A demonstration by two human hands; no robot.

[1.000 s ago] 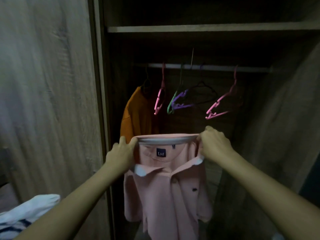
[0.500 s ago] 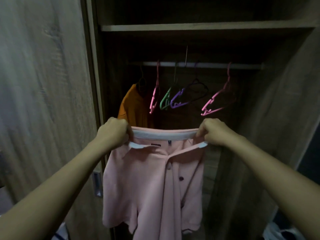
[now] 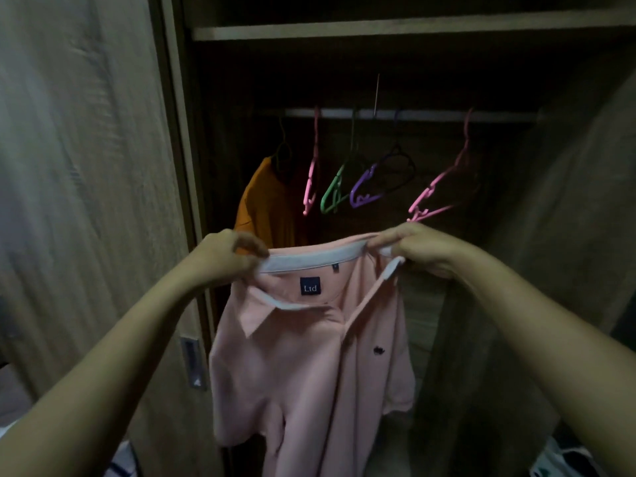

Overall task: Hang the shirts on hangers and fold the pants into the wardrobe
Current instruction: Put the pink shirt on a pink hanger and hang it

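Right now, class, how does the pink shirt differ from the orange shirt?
1. The pink shirt is held up at its collar by the left hand and right hand; the orange shirt hangs from the rail.
2. The pink shirt is in front of the wardrobe, spread towards us; the orange shirt is inside, at the rail's left end, partly hidden.
Both hang collar-up.

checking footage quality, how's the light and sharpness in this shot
Head view: dim, wardrobe interior near black behind the hangers; head view: shirt, left hand and right hand lit and fairly sharp; head view: door on the left blurred.
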